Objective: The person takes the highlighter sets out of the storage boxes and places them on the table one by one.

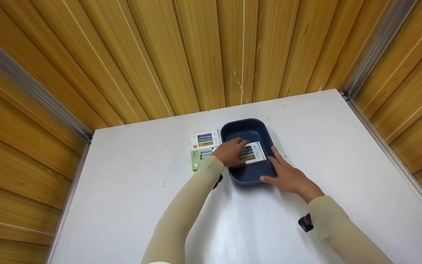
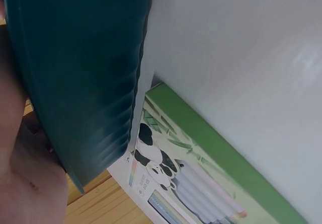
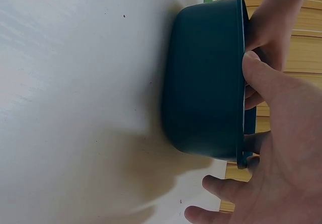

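Observation:
A dark blue rectangular basin (image 1: 251, 180) stands on the white table. Inside it is a white box of coloured sticks (image 1: 258, 151), its window showing a row of them. My left hand (image 1: 229, 152) reaches over the basin's left rim and grips the left end of this box between thumb and fingers. My right hand (image 1: 288, 176) rests at the basin's near right corner, fingers spread. In the right wrist view, the right thumb (image 3: 256, 70) lies over the rim, and two fingers extend outside the wall.
Left of the basin lie another white box of coloured sticks (image 1: 205, 139) and a green panda box (image 2: 186, 153), partly hidden in the head view by the left forearm. Wood-patterned panels (image 1: 196, 55) enclose the table (image 1: 130, 176) at the back and sides.

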Tool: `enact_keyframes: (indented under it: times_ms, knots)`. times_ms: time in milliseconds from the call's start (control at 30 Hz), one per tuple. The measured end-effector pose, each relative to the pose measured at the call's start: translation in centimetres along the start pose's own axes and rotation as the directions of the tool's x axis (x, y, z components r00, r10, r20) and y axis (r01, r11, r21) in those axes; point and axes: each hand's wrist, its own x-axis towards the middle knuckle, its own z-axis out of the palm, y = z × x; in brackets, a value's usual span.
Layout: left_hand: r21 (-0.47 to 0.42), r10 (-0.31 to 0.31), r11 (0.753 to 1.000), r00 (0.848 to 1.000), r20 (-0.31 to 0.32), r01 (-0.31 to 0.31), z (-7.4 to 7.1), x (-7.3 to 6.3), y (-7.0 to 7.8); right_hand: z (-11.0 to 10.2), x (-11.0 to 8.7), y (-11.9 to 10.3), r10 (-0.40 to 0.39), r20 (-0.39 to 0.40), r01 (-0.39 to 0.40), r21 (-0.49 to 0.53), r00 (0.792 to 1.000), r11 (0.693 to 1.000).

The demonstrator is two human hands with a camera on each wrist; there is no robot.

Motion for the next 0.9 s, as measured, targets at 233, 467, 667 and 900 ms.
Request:
enact_keyframes:
  times_ms: [233, 467, 667, 900]
  knots:
    - [0.013, -0.015, 1.000, 1.000, 0.020, 0.014, 0.18, 0.32, -0.06, -0.12, -0.10, -0.10, -0.003, 0.001, 0.003, -0.003, 1.000, 1.000]
    - [0.062, -0.010, 0.998, 1.000, 0.016, 0.009, 0.39, 0.53, -0.01, -0.06, 0.02, 0.00, -0.003, 0.003, 0.003, -0.017, 1.000, 1.000]
    - [0.099, -0.002, 0.995, 1.000, 0.000, 0.002, 0.54, 0.61, 0.12, -0.05, 0.00, 0.05, -0.004, 0.005, 0.004, -0.015, 1.000, 1.000]
    - [0.144, -0.006, 0.990, 1.000, 0.002, 0.006, 0.72, 0.89, 0.30, -0.08, -0.07, 0.07, -0.001, 0.002, 0.001, -0.012, 1.000, 1.000]
